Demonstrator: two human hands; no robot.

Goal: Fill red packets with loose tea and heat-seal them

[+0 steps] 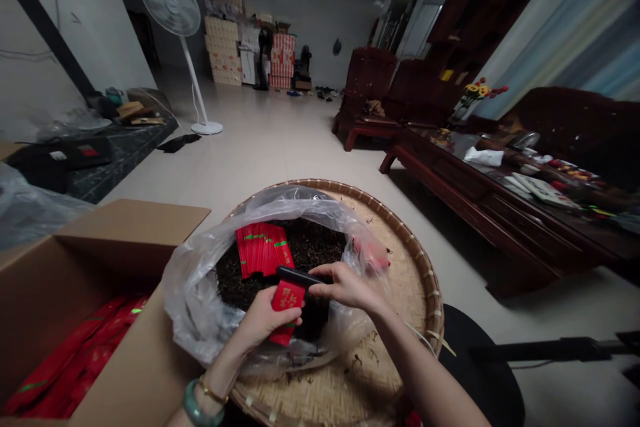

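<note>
My left hand [263, 317] is closed round a small red packet [286, 303] with gold print, held upright over a clear plastic bag [200, 293] of dark loose tea [310, 247]. My right hand [345, 285] pinches a black scoop [296, 275] at the packet's top edge. A fanned stack of red packets [263, 248] lies on the tea behind my hands. The bag rests on a round woven bamboo tray [400, 267].
An open cardboard box [100, 267] at the left holds several red packets [75, 360]. A dark wooden table [500, 207] with clutter stands at the right, with wooden chairs [370, 90] behind it. A standing fan [173, 7] and stacked boxes [225, 47] are at the back.
</note>
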